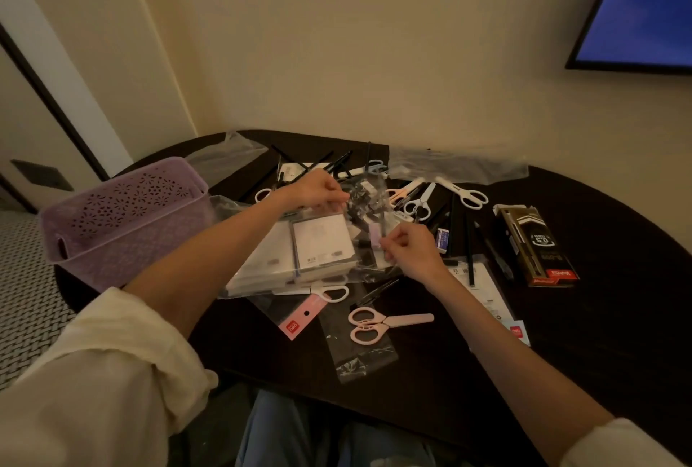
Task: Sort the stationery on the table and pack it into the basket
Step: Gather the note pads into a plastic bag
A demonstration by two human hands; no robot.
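A clear plastic bag of small dark stationery (369, 200) is held above the middle of the dark table (584, 324). My left hand (316, 187) pinches its upper left edge. My right hand (410, 247) pinches its lower right edge. Beneath the bag lie white packets in plastic sleeves (322, 241). The purple perforated basket (123, 219) stands at the table's left edge. Pink scissors (378, 322) lie near the front on an empty sleeve. Several white and pastel scissors (430, 195) and black pens (322, 163) are scattered behind the bag.
A black and gold pen box (535, 245) lies on the right, with an eraser (442, 240) and black pencils (469, 241) left of it. Empty clear bags (457, 166) lie against the back wall. A dark-framed blue screen (644, 5) hangs at upper right.
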